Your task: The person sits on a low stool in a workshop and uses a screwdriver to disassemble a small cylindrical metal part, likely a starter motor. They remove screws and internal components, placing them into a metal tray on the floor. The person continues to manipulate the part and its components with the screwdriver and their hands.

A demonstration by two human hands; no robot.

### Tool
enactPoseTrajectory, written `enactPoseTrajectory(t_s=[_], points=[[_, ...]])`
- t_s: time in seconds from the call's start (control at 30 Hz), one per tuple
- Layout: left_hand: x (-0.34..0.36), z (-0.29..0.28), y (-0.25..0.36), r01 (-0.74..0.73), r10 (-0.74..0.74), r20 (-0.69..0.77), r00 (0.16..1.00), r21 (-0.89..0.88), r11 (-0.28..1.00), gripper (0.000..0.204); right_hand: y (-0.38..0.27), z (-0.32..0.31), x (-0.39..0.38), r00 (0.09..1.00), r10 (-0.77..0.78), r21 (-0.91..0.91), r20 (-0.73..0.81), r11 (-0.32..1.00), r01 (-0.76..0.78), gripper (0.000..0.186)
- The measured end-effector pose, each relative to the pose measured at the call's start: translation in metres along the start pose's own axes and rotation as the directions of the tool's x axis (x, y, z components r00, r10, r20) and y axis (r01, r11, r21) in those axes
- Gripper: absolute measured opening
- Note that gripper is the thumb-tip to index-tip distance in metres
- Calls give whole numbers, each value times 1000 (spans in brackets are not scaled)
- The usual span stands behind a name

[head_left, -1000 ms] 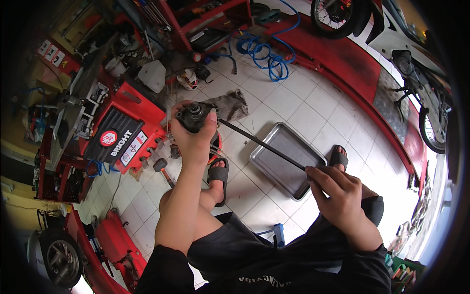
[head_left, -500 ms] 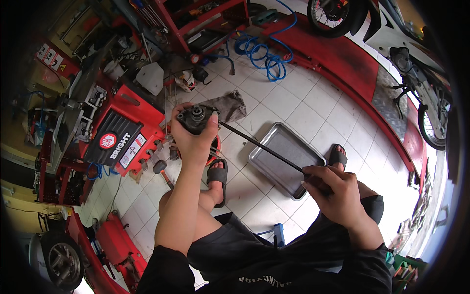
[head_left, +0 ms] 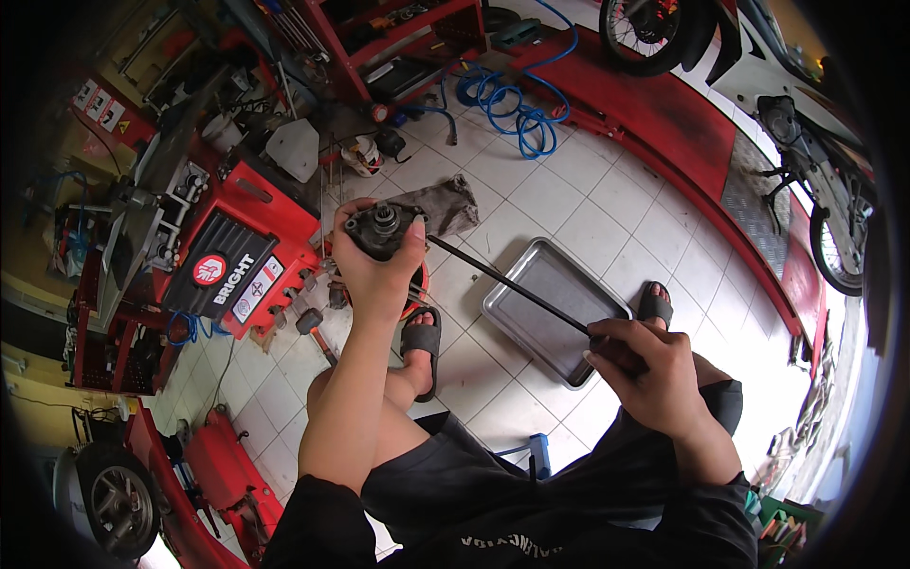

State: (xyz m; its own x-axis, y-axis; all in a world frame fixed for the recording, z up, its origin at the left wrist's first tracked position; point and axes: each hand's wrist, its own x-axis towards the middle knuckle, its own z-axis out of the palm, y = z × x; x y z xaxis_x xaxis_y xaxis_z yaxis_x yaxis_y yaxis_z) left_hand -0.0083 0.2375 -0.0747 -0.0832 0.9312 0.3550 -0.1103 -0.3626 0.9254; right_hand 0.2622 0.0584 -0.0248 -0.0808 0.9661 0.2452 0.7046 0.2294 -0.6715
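My left hand (head_left: 379,280) is closed around a dark metal housing (head_left: 372,228) with a splined round boss (head_left: 385,217) on top, my thumb on its right side. A long thin dark rod (head_left: 502,279) runs from beside the housing down to my right hand (head_left: 640,370), whose fingers are curled around its near end. The rod's far tip is at the housing's right side, partly behind my left thumb; whether it is inserted I cannot tell. Beneath the rod lies a shallow metal tray (head_left: 555,356) on the tiled floor. A stained grey cloth (head_left: 445,204) lies beyond the housing.
A red machine (head_left: 237,190) with metal fittings stands at left. Beyond are a red tool cart (head_left: 408,28), a coiled blue hose (head_left: 517,119) and a red lift platform (head_left: 664,142). A motorcycle (head_left: 806,180) is at upper right. My sandalled feet (head_left: 419,346) flank the tray.
My right hand has rotated slightly on the rod, its fingers curling further under. My left hand and the housing have barely moved, ending very slightly right of where they were.
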Motion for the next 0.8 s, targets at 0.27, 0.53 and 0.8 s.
enactPoseTrajectory(t_s=[0.27, 0.53, 0.8], points=[[0, 6, 1, 10, -10, -8, 1000, -10, 1000, 57, 4, 1, 0, 1000, -15, -12, -11, 1000, 15, 30], [6, 4, -6, 133, -132, 17, 991, -44, 990, 63, 27, 5, 11, 999, 3, 25, -36, 1000, -2, 33], [11, 29, -29, 550, -665, 48, 745, -608, 573, 36, 79, -9, 18, 989, 79, 620, -127, 784, 17, 51]])
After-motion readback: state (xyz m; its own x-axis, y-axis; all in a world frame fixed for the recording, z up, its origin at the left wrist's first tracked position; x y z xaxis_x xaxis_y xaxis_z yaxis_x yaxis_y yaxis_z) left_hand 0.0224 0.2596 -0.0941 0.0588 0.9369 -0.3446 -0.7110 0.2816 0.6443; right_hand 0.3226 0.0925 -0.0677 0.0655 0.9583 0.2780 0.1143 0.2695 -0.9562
